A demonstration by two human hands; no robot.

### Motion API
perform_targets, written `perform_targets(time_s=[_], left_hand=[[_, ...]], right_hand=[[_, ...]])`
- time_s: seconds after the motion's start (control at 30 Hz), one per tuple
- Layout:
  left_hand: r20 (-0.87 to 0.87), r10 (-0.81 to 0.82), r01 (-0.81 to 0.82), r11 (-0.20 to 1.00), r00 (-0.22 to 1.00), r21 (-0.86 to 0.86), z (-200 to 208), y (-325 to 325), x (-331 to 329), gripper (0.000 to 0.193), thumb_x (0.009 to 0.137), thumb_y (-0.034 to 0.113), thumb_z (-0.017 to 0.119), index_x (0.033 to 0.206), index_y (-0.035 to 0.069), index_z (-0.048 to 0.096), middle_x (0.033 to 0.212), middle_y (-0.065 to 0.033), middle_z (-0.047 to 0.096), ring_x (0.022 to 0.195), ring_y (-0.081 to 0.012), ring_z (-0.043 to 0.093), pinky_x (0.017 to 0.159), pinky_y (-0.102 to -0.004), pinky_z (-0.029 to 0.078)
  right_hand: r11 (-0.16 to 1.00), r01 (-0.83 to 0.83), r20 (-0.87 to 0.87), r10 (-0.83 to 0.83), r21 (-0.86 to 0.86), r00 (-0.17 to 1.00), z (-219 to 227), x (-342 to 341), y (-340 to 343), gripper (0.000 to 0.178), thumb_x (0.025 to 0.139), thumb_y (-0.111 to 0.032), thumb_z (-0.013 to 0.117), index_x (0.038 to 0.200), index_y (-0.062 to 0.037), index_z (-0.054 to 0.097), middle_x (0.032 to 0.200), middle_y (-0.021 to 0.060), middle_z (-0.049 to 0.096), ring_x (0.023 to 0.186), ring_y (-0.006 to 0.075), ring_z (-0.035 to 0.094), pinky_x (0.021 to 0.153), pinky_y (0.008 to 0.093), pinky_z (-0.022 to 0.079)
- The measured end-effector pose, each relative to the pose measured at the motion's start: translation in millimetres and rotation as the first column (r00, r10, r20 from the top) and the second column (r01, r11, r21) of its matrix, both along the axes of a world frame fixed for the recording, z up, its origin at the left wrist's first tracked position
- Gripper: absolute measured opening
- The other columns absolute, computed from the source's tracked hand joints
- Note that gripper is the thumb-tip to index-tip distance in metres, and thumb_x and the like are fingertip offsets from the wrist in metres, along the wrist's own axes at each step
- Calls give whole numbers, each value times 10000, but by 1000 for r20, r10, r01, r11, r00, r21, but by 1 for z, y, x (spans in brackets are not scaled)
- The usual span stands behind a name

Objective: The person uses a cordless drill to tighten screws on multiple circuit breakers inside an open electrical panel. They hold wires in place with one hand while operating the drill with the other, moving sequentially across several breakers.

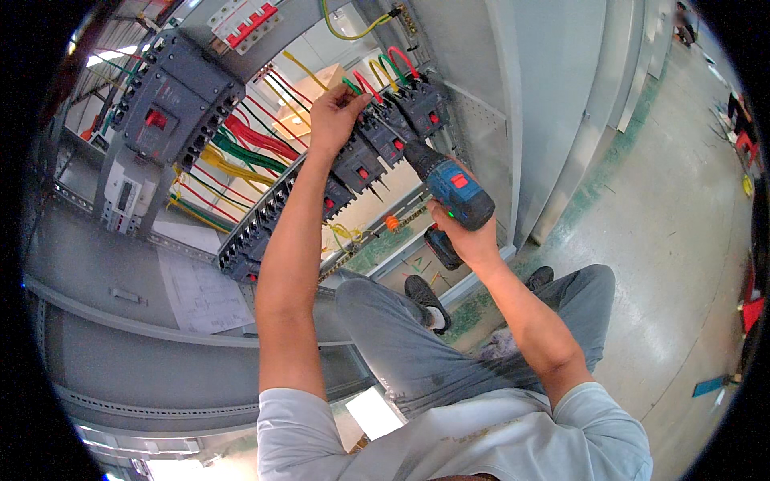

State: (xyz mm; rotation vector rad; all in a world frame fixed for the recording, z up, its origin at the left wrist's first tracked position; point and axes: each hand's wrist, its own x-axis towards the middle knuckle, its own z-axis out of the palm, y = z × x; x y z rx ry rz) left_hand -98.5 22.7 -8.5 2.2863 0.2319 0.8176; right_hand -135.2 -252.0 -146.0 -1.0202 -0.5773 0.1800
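My right hand (470, 239) is wrapped round the grip of a blue and black cordless drill (461, 188). The drill's long thin bit (391, 128) points up and left to the terminals of a black circuit breaker (385, 142) in a slanted row. At the upper end of that row my left hand (337, 120) is closed, its fingertips pinching a green wire (351, 85) close to the terminals. A yellow wire (305, 69) runs down to the same fingers. Whether the bit sits in a screw is too small to tell.
A large black breaker (172, 100) with a red switch stands at upper left, above bundled red, yellow and green wires (261, 140). A paper drawing (204, 293) lies on the cabinet's grey panel. Grey metal sheets (553, 96) stand at right beside the floor (642, 216).
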Motion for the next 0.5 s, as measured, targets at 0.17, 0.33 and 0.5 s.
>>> perform_targets(time_s=[0.17,0.33,0.5], left_hand=[[18,-14,14,1000,1000,2,0,-4,0,271,911,213,805,814,12,652,676,-6,607,613,-83,517,573,-273,408],[1,20,-20,999,1000,42,0,-3,0,275,909,218,807,816,12,651,685,-4,607,624,-88,520,582,-275,412],[-26,6,-4,998,1000,67,-3,1,4,273,903,229,813,834,11,662,709,-1,614,649,-90,523,609,-275,421]], right_hand=[[998,45,89,-42,-35,995,-4,3,1,689,897,-25,760,1524,-93,483,1023,16,684,819,87,627,701,291,553],[999,16,45,-15,-34,999,-4,6,-3,665,900,-41,774,1506,-94,505,1019,11,681,821,83,630,693,289,553],[999,6,19,-5,-43,1000,3,4,-7,636,901,-47,778,1485,-90,529,1015,12,687,831,80,634,693,285,556]])
